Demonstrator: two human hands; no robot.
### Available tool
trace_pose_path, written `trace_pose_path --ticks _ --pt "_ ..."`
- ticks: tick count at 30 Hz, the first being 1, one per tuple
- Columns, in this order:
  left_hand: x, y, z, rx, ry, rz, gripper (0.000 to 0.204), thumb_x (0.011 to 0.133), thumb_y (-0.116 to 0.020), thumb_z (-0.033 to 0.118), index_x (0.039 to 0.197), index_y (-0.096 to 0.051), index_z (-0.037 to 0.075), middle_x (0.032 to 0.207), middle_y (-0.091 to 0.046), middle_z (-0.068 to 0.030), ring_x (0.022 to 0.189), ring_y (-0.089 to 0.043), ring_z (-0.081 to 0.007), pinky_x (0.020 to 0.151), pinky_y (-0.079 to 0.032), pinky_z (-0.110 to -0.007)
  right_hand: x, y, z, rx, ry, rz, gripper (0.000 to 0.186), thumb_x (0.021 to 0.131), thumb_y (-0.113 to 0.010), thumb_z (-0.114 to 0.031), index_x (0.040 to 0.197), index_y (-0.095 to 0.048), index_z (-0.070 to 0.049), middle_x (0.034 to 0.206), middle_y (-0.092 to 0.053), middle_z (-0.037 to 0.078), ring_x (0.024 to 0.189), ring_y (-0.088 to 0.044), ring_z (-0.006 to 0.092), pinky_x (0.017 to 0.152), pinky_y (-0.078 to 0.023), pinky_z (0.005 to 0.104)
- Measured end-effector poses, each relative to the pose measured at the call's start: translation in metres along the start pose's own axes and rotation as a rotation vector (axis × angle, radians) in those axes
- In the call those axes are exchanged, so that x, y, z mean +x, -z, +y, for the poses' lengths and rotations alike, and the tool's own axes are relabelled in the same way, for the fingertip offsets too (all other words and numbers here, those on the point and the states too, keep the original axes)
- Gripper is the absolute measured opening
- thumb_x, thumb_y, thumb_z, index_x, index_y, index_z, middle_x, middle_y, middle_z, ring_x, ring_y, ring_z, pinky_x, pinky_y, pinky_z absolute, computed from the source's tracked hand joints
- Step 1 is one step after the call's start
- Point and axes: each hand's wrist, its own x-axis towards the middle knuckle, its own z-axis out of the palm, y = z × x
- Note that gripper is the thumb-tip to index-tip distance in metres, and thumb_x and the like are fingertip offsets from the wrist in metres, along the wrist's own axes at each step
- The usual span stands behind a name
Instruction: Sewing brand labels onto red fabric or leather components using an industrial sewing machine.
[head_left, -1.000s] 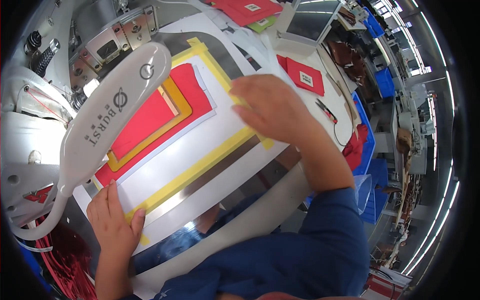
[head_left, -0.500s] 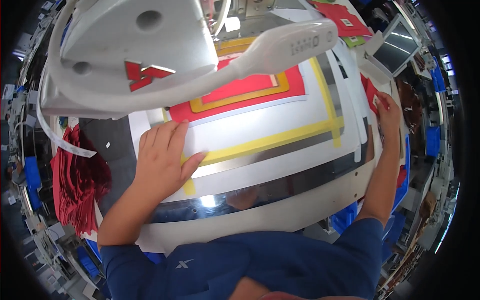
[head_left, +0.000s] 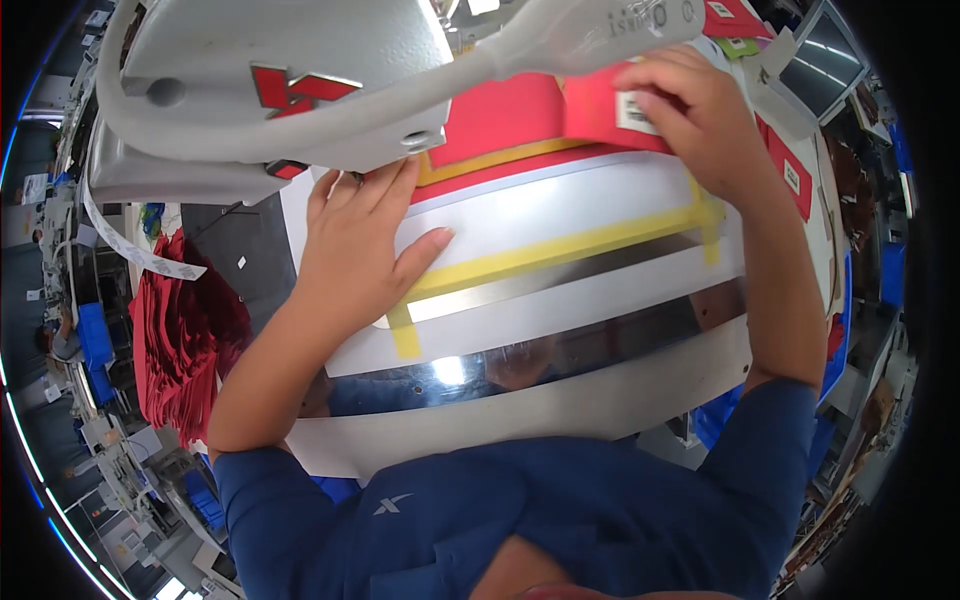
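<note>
My right hand [head_left: 697, 120] pinches a small red fabric piece [head_left: 600, 112] with a white label, holding it over the right part of a larger red fabric sheet [head_left: 505, 115]. A yellow frame [head_left: 500, 160] lies on that sheet, partly covered by the small piece. My left hand [head_left: 355, 240] rests flat, thumb apart from the fingers, on a white plate [head_left: 530, 215] edged with yellow tape. Its fingertips reach the sheet's near left corner, close under the grey sewing machine head [head_left: 290, 60]. The machine and a white lamp hide the far side of the sheet.
The white lamp's flexible neck [head_left: 330, 135] arches over the work. A heap of red fabric [head_left: 180, 340] lies at the left. More labelled red pieces [head_left: 790, 175] lie at the right, below a small monitor [head_left: 822, 60]. A shiny metal strip [head_left: 520, 355] runs along the near side.
My right hand has come from the right side to above the sheet, bringing the small red fabric piece. My left hand stays at the sheet's near left corner. The whole view has shifted slightly.
</note>
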Motion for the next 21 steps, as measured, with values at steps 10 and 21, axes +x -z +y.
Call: trace_pose_path --ticks 10,21 --pt "0.008 0.007 -0.052 -0.061 0.128 0.187 0.024 0.093 -0.073 0.018 0.114 -0.078 0.007 0.106 -0.076 -0.0164 0.103 -0.071 -0.0404 0.093 -0.055 -0.049 0.073 -0.099 -0.038 -0.105 0.134 -0.110 0.026 0.081 -0.068 0.005 0.101 -0.082 -0.001 0.093 -0.077 0.025 0.090 -0.076 0.0388 0.083 -0.061 0.0471" --pt "0.049 -0.035 -0.077 -0.287 0.121 0.047 0.039 0.107 -0.069 0.018 0.143 -0.067 0.005 0.140 -0.067 -0.0150 0.131 -0.062 -0.0297 0.116 -0.046 -0.043 0.077 -0.113 -0.029 -0.149 0.262 -0.095 0.012 0.071 -0.074 -0.001 0.082 -0.080 0.000 0.079 -0.076 0.020 0.083 -0.077 0.0377 0.075 -0.062 0.0482"
